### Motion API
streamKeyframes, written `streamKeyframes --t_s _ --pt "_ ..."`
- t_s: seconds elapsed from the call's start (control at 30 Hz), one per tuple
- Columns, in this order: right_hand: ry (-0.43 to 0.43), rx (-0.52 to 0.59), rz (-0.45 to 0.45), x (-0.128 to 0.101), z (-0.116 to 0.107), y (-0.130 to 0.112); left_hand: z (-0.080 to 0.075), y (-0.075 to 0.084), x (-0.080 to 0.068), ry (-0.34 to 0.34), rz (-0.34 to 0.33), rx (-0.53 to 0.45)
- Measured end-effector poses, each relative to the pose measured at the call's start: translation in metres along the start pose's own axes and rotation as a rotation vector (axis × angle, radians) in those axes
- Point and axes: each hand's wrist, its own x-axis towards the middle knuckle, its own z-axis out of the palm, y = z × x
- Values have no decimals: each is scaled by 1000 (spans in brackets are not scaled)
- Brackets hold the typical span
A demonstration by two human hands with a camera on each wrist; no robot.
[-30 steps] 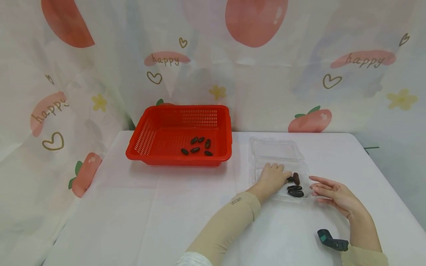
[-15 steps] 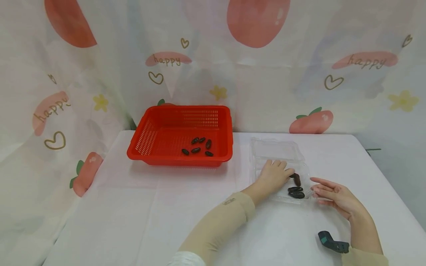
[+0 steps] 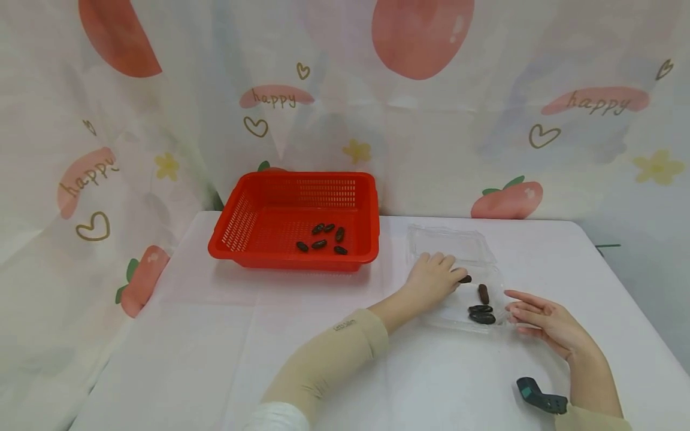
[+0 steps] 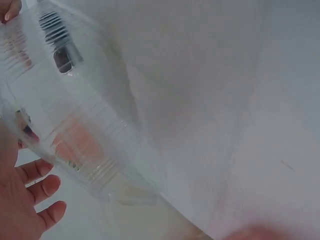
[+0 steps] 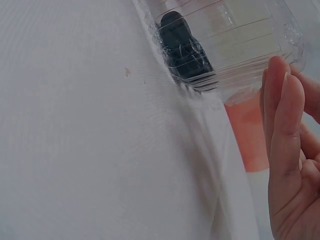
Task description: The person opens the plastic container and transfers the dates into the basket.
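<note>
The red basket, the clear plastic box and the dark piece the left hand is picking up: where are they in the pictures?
red basket [image 3: 237, 224], head view, on its slotted left wall.
clear plastic box [image 3: 450, 242], head view, on its open lid.
dark piece [image 3: 466, 279], head view, on the end that shows beside the left hand [image 3: 431, 281].

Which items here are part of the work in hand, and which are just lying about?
In use: left hand pinching a dark date; clear plastic tray with three more dates; right hand beside it; red basket.

Lying about: dark gadget; patterned backdrop.
</note>
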Motion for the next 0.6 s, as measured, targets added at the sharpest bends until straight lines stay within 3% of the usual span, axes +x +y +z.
streamKeyframes --t_s 0.23,0.6 --pt "-10 22 -1 -1 -1 0 -10 -19 -8 43 -26 -35" --pt "-15 17 -15 0 -1 1 -28 -72 -21 20 -192 -75"
